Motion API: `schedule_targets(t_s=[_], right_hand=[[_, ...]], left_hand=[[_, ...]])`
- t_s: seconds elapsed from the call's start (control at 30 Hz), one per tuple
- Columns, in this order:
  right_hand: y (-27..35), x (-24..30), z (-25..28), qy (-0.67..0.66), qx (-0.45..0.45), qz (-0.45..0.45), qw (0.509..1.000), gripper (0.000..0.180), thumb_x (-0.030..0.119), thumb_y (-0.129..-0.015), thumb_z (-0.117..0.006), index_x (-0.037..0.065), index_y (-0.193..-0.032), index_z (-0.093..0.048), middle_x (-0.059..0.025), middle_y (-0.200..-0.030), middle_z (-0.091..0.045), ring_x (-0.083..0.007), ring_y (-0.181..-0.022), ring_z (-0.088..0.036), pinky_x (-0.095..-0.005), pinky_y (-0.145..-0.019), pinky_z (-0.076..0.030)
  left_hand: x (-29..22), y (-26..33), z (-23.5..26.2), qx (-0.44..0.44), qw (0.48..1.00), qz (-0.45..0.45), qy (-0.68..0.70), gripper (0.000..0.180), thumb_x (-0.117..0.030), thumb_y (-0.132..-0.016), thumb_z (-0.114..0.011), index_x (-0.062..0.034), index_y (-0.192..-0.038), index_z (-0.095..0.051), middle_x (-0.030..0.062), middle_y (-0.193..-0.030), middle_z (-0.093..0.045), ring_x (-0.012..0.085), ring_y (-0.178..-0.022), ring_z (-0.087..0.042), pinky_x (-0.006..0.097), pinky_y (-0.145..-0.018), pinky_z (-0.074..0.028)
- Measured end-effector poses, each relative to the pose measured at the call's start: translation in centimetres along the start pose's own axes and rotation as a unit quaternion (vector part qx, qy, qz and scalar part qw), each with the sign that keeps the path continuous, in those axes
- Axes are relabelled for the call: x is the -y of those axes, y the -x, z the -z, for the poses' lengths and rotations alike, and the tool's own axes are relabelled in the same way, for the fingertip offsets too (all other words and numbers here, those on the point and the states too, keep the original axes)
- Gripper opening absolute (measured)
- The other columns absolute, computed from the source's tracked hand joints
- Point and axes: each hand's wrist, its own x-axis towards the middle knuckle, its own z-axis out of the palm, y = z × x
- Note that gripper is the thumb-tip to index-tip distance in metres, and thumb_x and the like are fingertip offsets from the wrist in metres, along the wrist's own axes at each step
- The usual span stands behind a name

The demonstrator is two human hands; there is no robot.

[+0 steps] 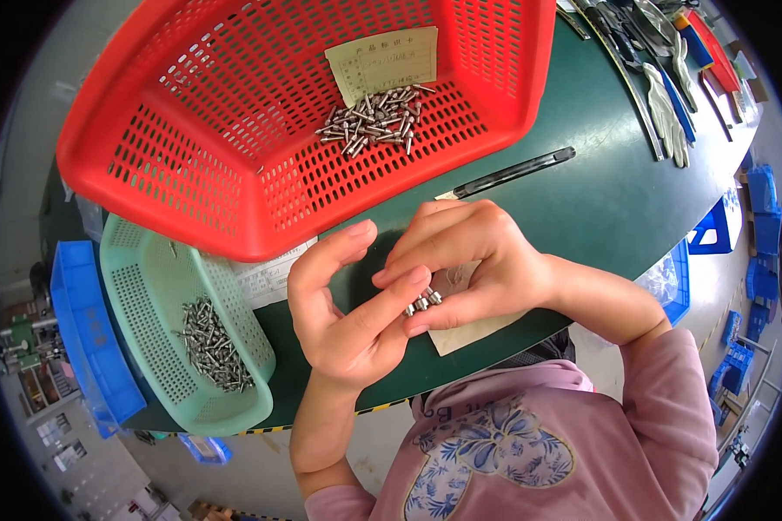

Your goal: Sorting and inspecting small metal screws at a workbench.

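Observation:
Both my hands meet over the near edge of the green table. Several small shiny metal pins (423, 301) show in a bundle between them. My left hand (347, 326) has its thumb pressed along the pins, its index finger raised and curved. From the other side my right hand (487, 260) closes on the same pins, its thumb below them and its fingers bent over the top. The fingers partly hide the pins. A red basket (261, 204) holds similar metal pins (378, 120) and a paper card. In a pale green basket (256, 334) lie more small metal parts (213, 345).
A black utility knife (517, 172) lies beyond my hands, beside the red basket. Papers (274, 273) lie under and beside my hands. White gloves (666, 117), a steel ruler (626, 78) and other tools cover the far right. A blue bin (96, 334) stands at the left.

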Motion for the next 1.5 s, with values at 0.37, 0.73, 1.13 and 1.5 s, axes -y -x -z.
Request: schedule_targets(t_s=[0.37,0.73,1.13,1.5], right_hand=[[0.1,0.2,-0.3,-0.057,0.026,-0.035,0.997,0.035,0.021,-0.063,-0.083,0.002,-0.090,-0.070,-0.0078,-0.090,-0.070,-0.0210,-0.080,-0.062,-0.0329,-0.075,-0.048],[0.2,0.2,-0.2,-0.045,0.022,-0.035,0.998,0.032,0.016,-0.064,-0.081,0.002,-0.091,-0.070,-0.0085,-0.089,-0.069,-0.0213,-0.083,-0.063,-0.0322,-0.073,-0.049],[0.8,0.1,-0.8,-0.094,0.011,-0.120,0.988,0.025,0.014,-0.071,-0.080,-0.003,-0.083,-0.067,-0.0080,-0.075,-0.065,-0.0125,-0.072,-0.059,-0.0268,-0.060,-0.048],[0.8,0.2,-0.8,-0.135,0.021,-0.155,0.978,0.023,0.014,-0.074,-0.079,-0.004,-0.084,-0.067,-0.0075,-0.075,-0.064,-0.0094,-0.068,-0.057,-0.0245,-0.059,-0.046]], left_hand=[[0.1,-0.1,0.2,0.012,1.000,-0.012,0.018,0.030,-0.011,-0.065,-0.076,-0.0134,-0.095,-0.074,0.0138,-0.113,-0.055,0.0251,-0.097,-0.056,0.032,-0.074,-0.049],[0.2,-0.1,-0.1,0.004,1.000,-0.006,0.021,0.030,-0.005,-0.065,-0.075,-0.0127,-0.094,-0.074,0.0156,-0.113,-0.056,0.0256,-0.097,-0.056,0.032,-0.072,-0.050],[-0.8,-0.1,0.4,0.031,0.841,0.363,0.400,0.018,0.002,-0.076,-0.069,0.0015,-0.094,-0.070,0.0141,-0.116,-0.054,0.0220,-0.105,-0.055,0.031,-0.085,-0.048],[-0.8,0.0,0.7,0.030,0.775,0.413,0.477,0.018,0.004,-0.079,-0.066,0.0027,-0.097,-0.069,0.0116,-0.116,-0.053,0.0179,-0.103,-0.056,0.028,-0.085,-0.049]])
